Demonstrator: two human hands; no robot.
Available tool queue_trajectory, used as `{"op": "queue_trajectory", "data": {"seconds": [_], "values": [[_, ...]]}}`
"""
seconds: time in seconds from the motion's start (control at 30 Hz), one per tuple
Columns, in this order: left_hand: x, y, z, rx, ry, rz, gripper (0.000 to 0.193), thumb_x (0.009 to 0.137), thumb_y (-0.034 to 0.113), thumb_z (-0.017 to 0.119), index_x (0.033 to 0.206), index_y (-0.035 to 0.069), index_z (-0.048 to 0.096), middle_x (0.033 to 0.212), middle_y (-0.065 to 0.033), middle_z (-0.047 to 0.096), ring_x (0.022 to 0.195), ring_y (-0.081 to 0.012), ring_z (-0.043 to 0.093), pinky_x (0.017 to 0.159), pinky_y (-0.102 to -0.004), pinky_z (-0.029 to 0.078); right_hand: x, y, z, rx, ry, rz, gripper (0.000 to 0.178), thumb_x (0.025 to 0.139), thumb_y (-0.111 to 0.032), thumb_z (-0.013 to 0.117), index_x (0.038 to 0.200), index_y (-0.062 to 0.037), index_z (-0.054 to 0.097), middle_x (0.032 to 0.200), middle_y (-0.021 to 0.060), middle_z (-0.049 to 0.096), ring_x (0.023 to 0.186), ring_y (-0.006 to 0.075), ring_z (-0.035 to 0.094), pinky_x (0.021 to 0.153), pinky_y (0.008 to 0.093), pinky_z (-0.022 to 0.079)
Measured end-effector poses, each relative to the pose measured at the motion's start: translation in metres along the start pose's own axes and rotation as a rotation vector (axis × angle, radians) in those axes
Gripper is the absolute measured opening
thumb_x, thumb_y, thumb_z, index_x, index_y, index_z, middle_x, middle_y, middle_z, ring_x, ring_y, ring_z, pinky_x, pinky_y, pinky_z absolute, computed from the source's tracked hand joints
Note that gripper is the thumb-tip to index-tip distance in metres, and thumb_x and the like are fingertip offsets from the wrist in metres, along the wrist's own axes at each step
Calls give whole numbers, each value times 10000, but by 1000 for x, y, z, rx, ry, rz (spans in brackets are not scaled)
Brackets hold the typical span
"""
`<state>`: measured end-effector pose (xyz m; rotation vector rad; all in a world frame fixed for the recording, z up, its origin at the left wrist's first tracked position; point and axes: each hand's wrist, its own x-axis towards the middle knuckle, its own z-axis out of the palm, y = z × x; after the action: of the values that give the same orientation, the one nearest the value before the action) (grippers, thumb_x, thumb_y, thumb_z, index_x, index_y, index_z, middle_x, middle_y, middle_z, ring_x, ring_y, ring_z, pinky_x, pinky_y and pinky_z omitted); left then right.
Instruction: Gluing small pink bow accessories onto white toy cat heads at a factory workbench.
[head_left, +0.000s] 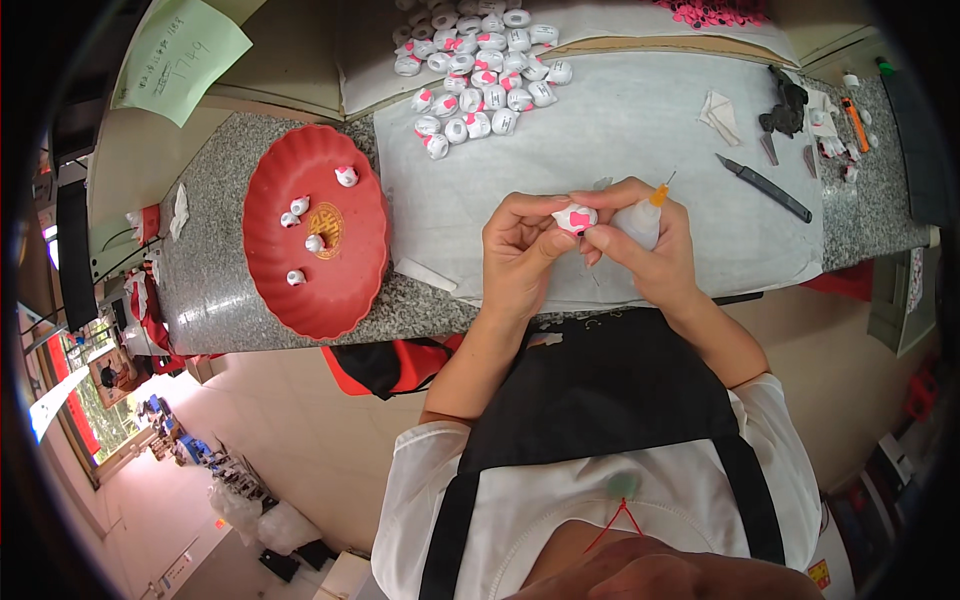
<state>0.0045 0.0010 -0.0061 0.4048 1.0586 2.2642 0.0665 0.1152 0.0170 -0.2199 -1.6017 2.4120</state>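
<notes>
Near the right hand (665, 250), to its right, we are seeing a dark knife-like tool (770, 191) lying aslant on the white sheet (750, 255). Beyond that hand, a whitish folded scrap (719, 118) is resting, with a crumpled black item (788, 100) and an orange stick-like item (855, 124) lying farther right. Left of the left hand (515, 245), a white strip (425, 273) is lying near; well farther left, we are finding a white tissue (180, 210) and, beyond it, a pale green note (185, 55) hanging.
</notes>
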Motion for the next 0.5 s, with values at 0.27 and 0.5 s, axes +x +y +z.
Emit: {"op": "queue_trajectory", "data": {"seconds": [0.27, 0.5], "values": [[-1, -2, -6, -97, -36, 36, 191, 712, 24, 572, 882, 13, 485, 904, -129, 550, 786, -146, 540, 685, -262, 440, 1, 1, 4, -48, 17, -20, 207, 712, 0, 498, 914, 48, 506, 660, 71, 510, 552, 100, 494, 480, 216, 422], [-1, -1, -7, -76, -32, 38, 210, 709, 26, 576, 896, 5, 483, 910, -129, 547, 806, -149, 534, 695, -261, 437, 1, 2, 4, -28, 19, -8, 204, 712, -9, 508, 908, 48, 503, 677, 71, 515, 553, 100, 492, 486, 217, 419]]}}
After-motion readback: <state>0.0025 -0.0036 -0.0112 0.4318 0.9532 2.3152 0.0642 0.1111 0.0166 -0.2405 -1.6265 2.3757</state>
